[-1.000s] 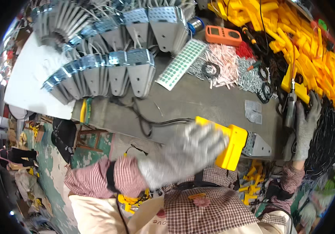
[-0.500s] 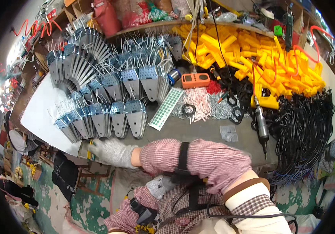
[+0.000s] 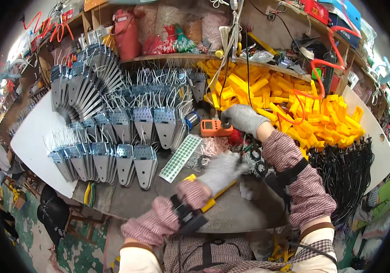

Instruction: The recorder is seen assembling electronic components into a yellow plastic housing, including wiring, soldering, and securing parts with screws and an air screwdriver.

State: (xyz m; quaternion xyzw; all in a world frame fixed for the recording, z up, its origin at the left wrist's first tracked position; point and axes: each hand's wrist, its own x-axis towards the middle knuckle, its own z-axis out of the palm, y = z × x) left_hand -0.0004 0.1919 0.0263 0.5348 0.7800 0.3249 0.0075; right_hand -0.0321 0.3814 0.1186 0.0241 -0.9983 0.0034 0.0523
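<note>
My left hand (image 3: 224,172), in a grey glove, is low over the middle of the worktable. Its fingers look spread, though blurred by motion. A long yellow piece (image 3: 211,203) shows beneath this hand and wrist; what it is I cannot make out. Farther back, my gloved right hand (image 3: 246,119) is just right of an orange handheld meter (image 3: 216,128), by the edge of a heap of yellow plastic parts (image 3: 274,98). Its fingers curl downward, and whatever they close on is hidden. Between the hands lie pale pink tubes (image 3: 214,146) and black coils (image 3: 254,160).
Stacked grey metal plates with white wires (image 3: 124,164) fill the left side. A sheet of green round stickers (image 3: 180,158) lies beside them. Black cables (image 3: 342,166) hang at the right. Behind stands a shelf with a red bag (image 3: 127,34); a red coiled hose (image 3: 327,63) hangs nearby.
My right hand has swung from the table's left front edge to beside the orange meter. My left hand has risen from near my lap onto the table. The view has shifted.
</note>
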